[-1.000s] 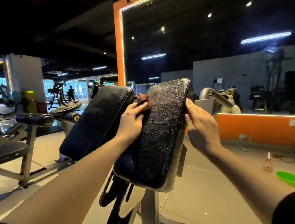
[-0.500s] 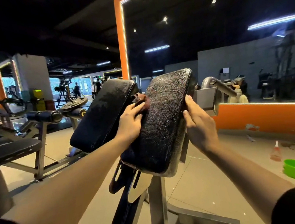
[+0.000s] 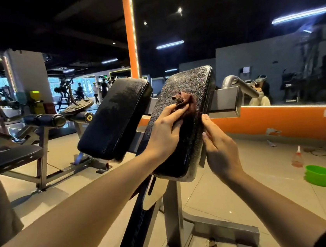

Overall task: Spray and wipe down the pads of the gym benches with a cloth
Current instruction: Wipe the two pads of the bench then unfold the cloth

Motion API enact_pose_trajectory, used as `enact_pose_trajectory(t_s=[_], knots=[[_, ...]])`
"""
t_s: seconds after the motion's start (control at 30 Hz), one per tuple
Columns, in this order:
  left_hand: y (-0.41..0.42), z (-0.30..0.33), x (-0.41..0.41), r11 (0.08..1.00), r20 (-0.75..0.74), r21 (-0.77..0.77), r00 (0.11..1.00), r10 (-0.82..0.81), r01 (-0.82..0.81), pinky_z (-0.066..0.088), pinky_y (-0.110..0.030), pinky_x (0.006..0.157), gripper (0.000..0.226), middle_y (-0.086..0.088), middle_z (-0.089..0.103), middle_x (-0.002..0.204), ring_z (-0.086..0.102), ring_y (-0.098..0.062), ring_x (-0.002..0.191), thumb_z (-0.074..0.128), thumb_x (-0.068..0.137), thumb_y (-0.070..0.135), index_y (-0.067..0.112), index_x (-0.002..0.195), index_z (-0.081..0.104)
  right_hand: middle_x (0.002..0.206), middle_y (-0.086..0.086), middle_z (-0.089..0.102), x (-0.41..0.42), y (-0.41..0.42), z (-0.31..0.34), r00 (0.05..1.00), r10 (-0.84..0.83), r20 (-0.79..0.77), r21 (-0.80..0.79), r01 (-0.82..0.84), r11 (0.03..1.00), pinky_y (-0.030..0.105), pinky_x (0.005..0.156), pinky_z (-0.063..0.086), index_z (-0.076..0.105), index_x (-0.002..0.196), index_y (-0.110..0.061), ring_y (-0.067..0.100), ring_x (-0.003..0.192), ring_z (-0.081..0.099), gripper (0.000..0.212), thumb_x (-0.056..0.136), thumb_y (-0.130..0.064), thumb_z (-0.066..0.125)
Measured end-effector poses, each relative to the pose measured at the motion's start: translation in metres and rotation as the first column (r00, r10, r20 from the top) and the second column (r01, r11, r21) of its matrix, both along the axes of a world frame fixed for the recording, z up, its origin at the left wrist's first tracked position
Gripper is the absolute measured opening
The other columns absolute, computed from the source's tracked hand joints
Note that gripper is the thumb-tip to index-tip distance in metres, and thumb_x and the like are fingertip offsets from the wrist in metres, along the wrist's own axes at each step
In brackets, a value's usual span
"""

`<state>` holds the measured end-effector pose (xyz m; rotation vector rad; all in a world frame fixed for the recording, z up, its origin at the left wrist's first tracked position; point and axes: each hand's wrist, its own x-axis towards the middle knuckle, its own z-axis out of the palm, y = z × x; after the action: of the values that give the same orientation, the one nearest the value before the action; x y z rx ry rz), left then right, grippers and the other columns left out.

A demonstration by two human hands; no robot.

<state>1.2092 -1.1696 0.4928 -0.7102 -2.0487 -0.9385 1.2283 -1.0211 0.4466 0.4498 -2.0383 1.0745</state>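
Two black pads sit side by side on one steel bench frame [image 3: 173,209], and I take the right pad [image 3: 186,124] as my landmark. It tilts back away from me, its pebbled face glistening. The left pad [image 3: 115,118] stands just beside it with a narrow gap between them, tilted the same way.

My left hand [image 3: 165,135] lies on the face of the right pad, a little above its middle. Its fingers are curled around one reddish-brown cloth [image 3: 185,102], which bunches out past my fingertips and presses against the pad's surface. My right hand [image 3: 220,149] is at the right edge of the same pad, fingers straight and together, the fingertips [image 3: 205,118] touching the pad's side; it holds nothing.

Behind the right pad, a square steel beam [image 3: 226,102] runs out to the right, and a rounded grey handle [image 3: 239,85] rises from beyond it. Further behind stands one large mirror [image 3: 228,24] in an orange frame.

On the tiled floor [image 3: 287,190], well to the right of the right pad, I count one spray bottle [image 3: 297,158] with a reddish body, standing upright, and one green basin [image 3: 318,174] near it, closer to me. They are apart from each other.

To the left of the left pad stands another bench [image 3: 9,155] with a dark seat and two round foam rollers [image 3: 44,120]. Far behind that, a few people are in view, too small to describe.
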Motion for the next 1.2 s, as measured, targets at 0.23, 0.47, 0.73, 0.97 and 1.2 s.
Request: enact_pose_trajectory(t_s=[0.23, 0.47, 0.73, 0.97, 1.2], knots=[[0.030, 0.019, -0.003, 0.997, 0.043, 0.071, 0.999, 0.025, -0.028, 0.019, 0.004, 0.098, 0.039, -0.003, 0.048, 0.141, 0.041, -0.008, 0.124, 0.052, 0.097, 0.003, 0.013, 0.135, 0.057, 0.154, -0.003, 0.037, 0.014, 0.005, -0.003, 0.997, 0.033, 0.066, 0.036, -0.035, 0.999, 0.031, 0.116, 0.028, 0.035, 0.149, -0.021, 0.012, 0.143, 0.031, 0.055, 0.096, -0.034, 0.029], [0.002, -0.034, 0.053, 0.996, 0.013, -0.072, 0.998, -0.053, 0.054, 0.028, -0.011, 0.109, 0.037, -0.006, 0.051, 0.138, 0.044, -0.007, 0.122, 0.053, 0.095, -0.001, 0.008, 0.129, 0.062, 0.148, 0.000, 0.047, 0.028, -0.008, -0.013, 0.998, 0.037, 0.046, -0.026, -0.036, 0.999, 0.036, 0.107, 0.040, 0.040, 0.147, -0.022, 0.018, 0.135, 0.042, 0.046, 0.101, -0.020, 0.036], [-0.046, -0.076, 0.095, 0.970, 0.035, -0.241, 0.999, -0.011, 0.019, 0.033, -0.007, 0.104, 0.037, -0.004, 0.050, 0.137, 0.042, 0.000, 0.119, 0.052, 0.095, 0.001, 0.008, 0.131, 0.059, 0.152, 0.003, 0.042, 0.043, -0.019, -0.033, 0.998, -0.022, 0.059, 0.007, 0.022, 1.000, 0.030, 0.112, 0.028, 0.039, 0.147, -0.013, 0.018, 0.140, 0.036, 0.050, 0.099, -0.023, 0.036], [-0.037, -0.039, 0.066, 0.987, -0.016, -0.021, 0.987, 0.162, -0.162, 0.026, -0.022, 0.113, 0.041, -0.010, 0.044, 0.144, 0.038, -0.010, 0.129, 0.050, 0.099, 0.007, 0.010, 0.139, 0.051, 0.154, 0.001, 0.037, 0.046, -0.018, -0.032, 0.998, -0.060, -0.017, 0.098, 0.062, 0.993, 0.026, 0.109, 0.027, 0.037, 0.149, -0.017, 0.016, 0.141, 0.032, 0.056, 0.095, -0.031, 0.031], [-0.024, -0.049, 0.034, 0.990, -0.007, -0.051, 0.991, 0.132, -0.132, 0.028, -0.021, 0.111, 0.039, -0.009, 0.049, 0.141, 0.045, -0.018, 0.127, 0.049, 0.097, 0.006, 0.010, 0.135, 0.056, 0.154, 0.007, 0.036, 0.037, -0.023, -0.037, 0.992, -0.075, -0.104, 0.114, 0.087, 0.990, 0.037, 0.113, 0.034, 0.036, 0.149, -0.012, 0.019, 0.141, 0.032, 0.054, 0.097, -0.027, 0.034]])
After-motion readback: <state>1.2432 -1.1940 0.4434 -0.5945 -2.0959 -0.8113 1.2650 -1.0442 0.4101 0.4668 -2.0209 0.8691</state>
